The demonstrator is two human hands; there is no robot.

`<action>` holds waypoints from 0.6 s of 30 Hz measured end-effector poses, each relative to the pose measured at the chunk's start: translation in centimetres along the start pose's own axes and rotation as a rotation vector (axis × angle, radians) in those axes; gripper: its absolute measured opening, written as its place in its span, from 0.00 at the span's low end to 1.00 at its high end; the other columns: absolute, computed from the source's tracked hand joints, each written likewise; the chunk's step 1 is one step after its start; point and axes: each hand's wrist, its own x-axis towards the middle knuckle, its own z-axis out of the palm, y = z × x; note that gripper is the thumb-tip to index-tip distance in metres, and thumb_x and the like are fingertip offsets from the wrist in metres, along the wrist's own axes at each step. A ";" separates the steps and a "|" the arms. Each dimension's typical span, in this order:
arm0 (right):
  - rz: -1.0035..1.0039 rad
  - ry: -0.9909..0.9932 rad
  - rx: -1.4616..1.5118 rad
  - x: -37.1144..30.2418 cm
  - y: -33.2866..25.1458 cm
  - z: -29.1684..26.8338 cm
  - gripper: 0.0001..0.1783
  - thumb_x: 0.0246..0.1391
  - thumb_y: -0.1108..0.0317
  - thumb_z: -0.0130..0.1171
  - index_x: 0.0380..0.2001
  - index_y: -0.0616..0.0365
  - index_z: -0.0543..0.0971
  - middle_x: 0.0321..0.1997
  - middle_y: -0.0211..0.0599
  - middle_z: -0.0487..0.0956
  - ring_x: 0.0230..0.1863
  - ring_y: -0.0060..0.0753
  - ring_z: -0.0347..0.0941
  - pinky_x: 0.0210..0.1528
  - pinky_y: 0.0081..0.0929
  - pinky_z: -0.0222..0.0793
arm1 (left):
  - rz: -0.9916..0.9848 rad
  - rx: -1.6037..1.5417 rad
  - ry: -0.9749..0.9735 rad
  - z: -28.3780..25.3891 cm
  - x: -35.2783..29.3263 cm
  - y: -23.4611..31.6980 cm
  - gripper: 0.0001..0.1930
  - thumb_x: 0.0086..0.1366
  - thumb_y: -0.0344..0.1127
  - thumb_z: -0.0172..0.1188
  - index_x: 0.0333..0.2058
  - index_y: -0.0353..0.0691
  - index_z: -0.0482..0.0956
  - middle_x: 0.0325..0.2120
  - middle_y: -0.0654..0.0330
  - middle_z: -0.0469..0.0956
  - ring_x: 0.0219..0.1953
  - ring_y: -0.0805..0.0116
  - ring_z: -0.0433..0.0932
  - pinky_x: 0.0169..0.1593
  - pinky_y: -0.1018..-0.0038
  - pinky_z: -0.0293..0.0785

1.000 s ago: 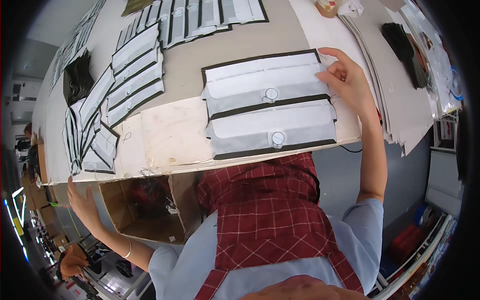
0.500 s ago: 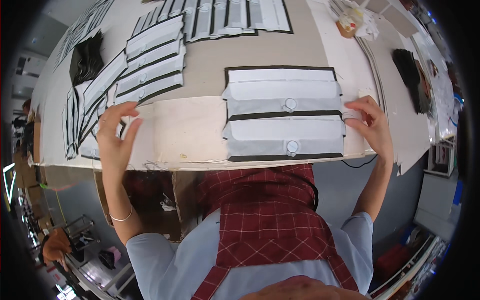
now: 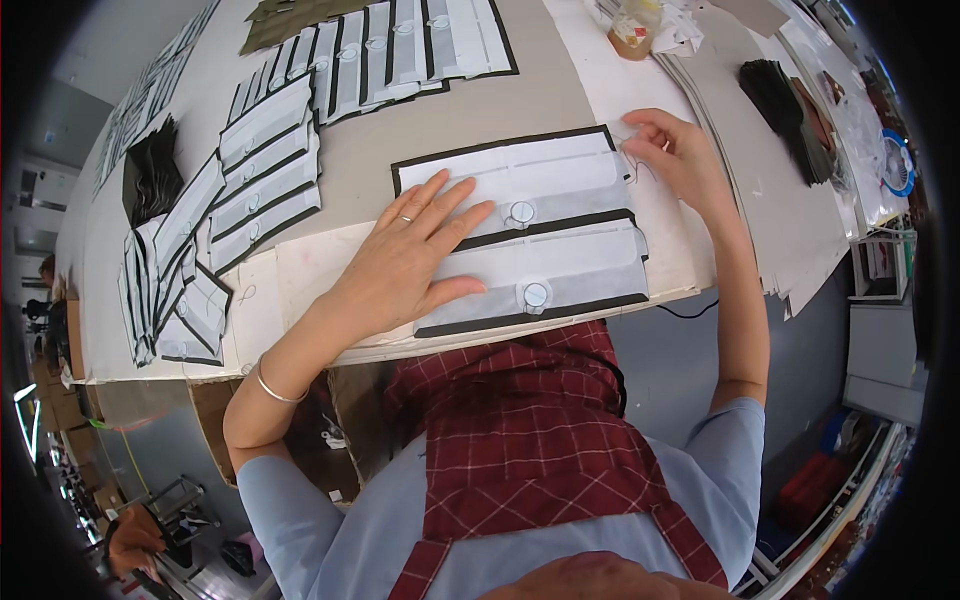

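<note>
Two flat rectangular panels lie one above the other at the table's front edge: a far panel (image 3: 560,180) and a near panel (image 3: 585,265). Each has a dark border, a white strip, a grey band and a round pale disc. My left hand (image 3: 405,250) rests flat across their left ends, fingers spread. Just past the far panel's right end, my right hand (image 3: 675,155) has thumb and forefinger pinched together. Whatever sits between those fingertips is too small to make out; a thin thread-like line hangs near them.
Similar panels (image 3: 265,160) lie in overlapping rows at left, with more panels (image 3: 400,50) farther back. Dark stacked pieces (image 3: 150,170) stand at far left, others (image 3: 790,115) at right. A cup of brown liquid (image 3: 632,35) stands at the back beside crumpled white material.
My left hand came down from the left onto the panels and spread out. My right hand moved to the far panel's upper right end. The panels now lie tilted in view.
</note>
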 end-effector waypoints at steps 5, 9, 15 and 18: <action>-0.090 -0.104 -0.137 0.3 0.5 -0.3 0.08 0.59 0.69 0.63 0.37 0.65 0.81 0.28 0.25 0.75 0.29 0.17 0.65 0.33 0.20 0.64 | 0.017 0.017 0.010 0.9 -0.2 -0.5 0.37 0.68 0.62 0.54 0.69 0.49 0.62 0.72 0.53 0.54 0.75 0.50 0.47 0.74 0.53 0.45; -0.101 0.040 0.039 0.1 2.2 -2.5 0.08 0.62 0.68 0.62 0.38 0.62 0.81 0.29 0.21 0.74 0.29 0.16 0.64 0.35 0.19 0.63 | 0.023 -0.010 0.021 1.1 -0.2 -0.4 0.38 0.67 0.62 0.54 0.70 0.49 0.62 0.73 0.55 0.54 0.75 0.50 0.47 0.74 0.51 0.45; -0.229 0.112 0.273 1.4 -8.2 -3.8 0.06 0.64 0.69 0.60 0.36 0.61 0.80 0.31 0.19 0.74 0.32 0.16 0.66 0.38 0.15 0.63 | 0.045 -0.156 0.233 2.1 -1.1 -1.4 0.34 0.68 0.53 0.59 0.68 0.47 0.65 0.68 0.50 0.62 0.73 0.48 0.55 0.71 0.52 0.52; -0.501 -0.012 0.291 0.7 -15.2 1.8 0.04 0.63 0.72 0.60 0.36 0.62 0.80 0.32 0.22 0.76 0.32 0.17 0.67 0.37 0.16 0.64 | -0.031 -0.217 0.462 -0.1 -1.9 -2.9 0.25 0.69 0.43 0.59 0.62 0.44 0.72 0.64 0.49 0.68 0.68 0.48 0.63 0.68 0.55 0.59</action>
